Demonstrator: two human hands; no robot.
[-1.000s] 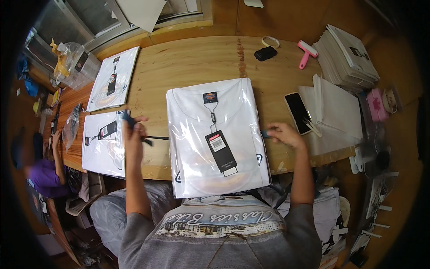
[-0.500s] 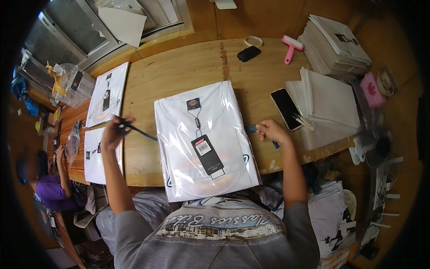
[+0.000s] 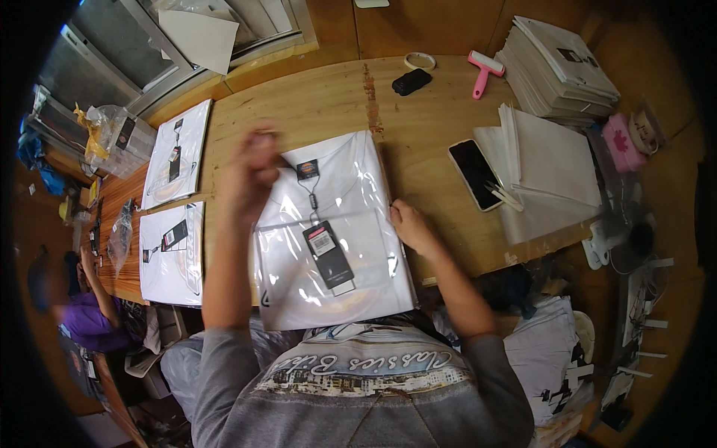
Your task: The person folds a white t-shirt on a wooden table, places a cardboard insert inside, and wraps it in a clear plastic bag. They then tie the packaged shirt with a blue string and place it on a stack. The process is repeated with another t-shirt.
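blurred left hand (image 3: 258, 162), right hand (image 3: 409, 224) at edge of bagged shirt (image 3: 360, 240), fingertips hidden, cannot tell if fingers grip

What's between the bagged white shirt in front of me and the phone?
In the head view, your right hand at the right edge of the bagged white shirt, then wooden tabletop.

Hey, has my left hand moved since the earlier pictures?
Yes: your left hand has moved rightward and away from you, closer to the brown streak on the table.
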